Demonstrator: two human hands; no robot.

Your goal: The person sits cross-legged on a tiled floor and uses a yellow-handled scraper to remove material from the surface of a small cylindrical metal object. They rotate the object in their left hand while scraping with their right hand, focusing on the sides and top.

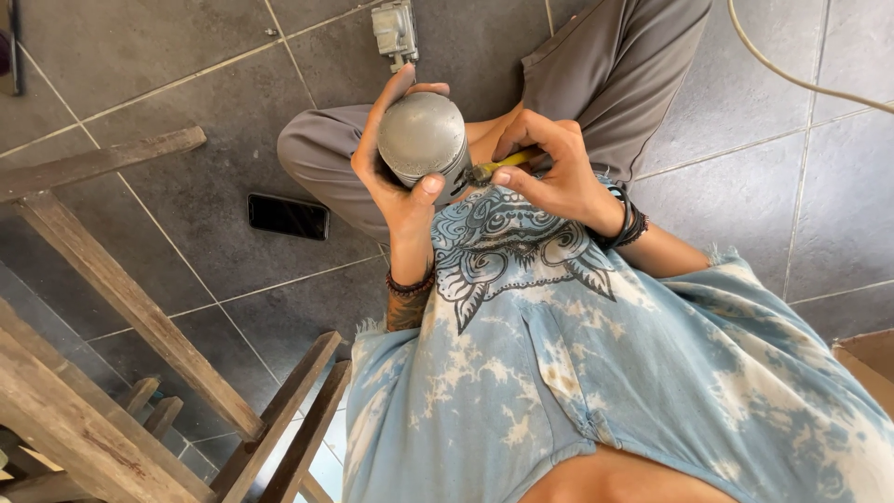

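Observation:
My left hand point(391, 177) grips a grey metal cylinder point(422, 138), a piston-like part with a domed top, held above my lap. My right hand point(549, 172) holds a small yellow-handled tool point(503, 164) whose dark tip touches the side of the cylinder. Both wrists wear dark bead bracelets. I sit cross-legged in grey trousers and a pale blue tie-dye shirt.
A black phone point(288, 216) lies on the grey tiled floor beside my left knee. A small grey metal part point(395, 30) lies past my knees. Wooden furniture legs and rails point(140, 307) stand at the left. A pale cable point(792, 74) crosses the upper right; a cardboard edge point(866, 363) shows at right.

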